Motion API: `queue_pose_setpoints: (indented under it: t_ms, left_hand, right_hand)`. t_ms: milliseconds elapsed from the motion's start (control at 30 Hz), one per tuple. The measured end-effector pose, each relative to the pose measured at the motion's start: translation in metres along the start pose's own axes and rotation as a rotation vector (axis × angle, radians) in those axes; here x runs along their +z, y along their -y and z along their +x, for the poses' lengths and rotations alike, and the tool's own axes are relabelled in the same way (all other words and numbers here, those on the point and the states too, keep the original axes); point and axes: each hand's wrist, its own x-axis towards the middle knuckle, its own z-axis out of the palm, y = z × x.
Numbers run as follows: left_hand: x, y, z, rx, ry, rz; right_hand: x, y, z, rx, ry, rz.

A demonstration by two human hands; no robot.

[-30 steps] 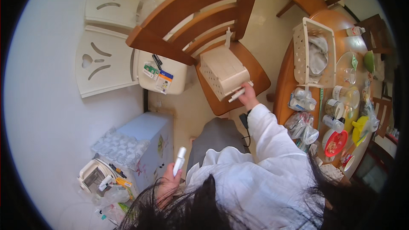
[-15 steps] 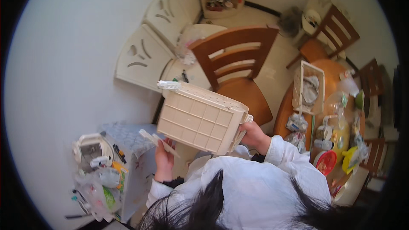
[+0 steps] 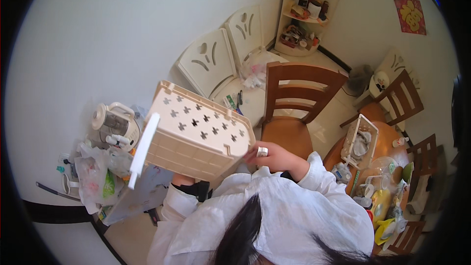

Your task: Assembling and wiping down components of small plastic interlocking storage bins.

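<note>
A beige plastic basket (image 3: pixel 196 132) is held up in front of me, tilted, with its wall of cross-shaped holes facing up. My right hand (image 3: pixel 282 159) is closed at its right end, fingers against the corner. A small white plastic piece (image 3: pixel 262 152) shows at those fingers; whether it is held or fixed to the basket I cannot tell. Along the basket's left end runs a long white plastic strip (image 3: pixel 143 152). My left hand (image 3: pixel 182 180) is under the basket's near side. Only a bit by the dark cuff shows, its fingers hidden.
At left, a kettle-like appliance (image 3: pixel 117 122) and plastic bags (image 3: pixel 93 172) crowd a low cabinet. A wooden chair (image 3: pixel 289 132) stands ahead, with white chairs (image 3: pixel 208 64) along the wall. The round table (image 3: pixel 333 159) at right bears another basket (image 3: pixel 360 140) and clutter.
The basket has turned, bringing its holed wall up and the long white strip into view at its left end. My left hand has gone mostly behind it. The view has shifted.
</note>
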Motion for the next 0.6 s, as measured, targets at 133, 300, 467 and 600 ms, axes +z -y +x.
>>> queue_pose_setpoints:
  t_ms: [133, 300, 467, 600]
  left_hand:
    - [0.0, 0.018, -0.011, -0.005, 0.014, -0.034]
    - [0.007, 0.034, -0.012, -0.019, 0.057, -0.08]
    - [0.01, 0.009, -0.012, 0.0, 0.121, -0.039]
    - [0.024, -0.026, 0.001, 0.007, 0.225, 0.01]
  right_hand:
    - [-0.003, 0.015, -0.023, 0.037, -0.132, 0.32]
    - [-0.003, -0.002, -0.028, -0.115, -0.016, 1.065]
    - [0.035, 0.013, -0.03, -0.09, -0.476, 0.346]
    - [0.07, 0.046, -0.038, -0.256, -0.294, 0.084]
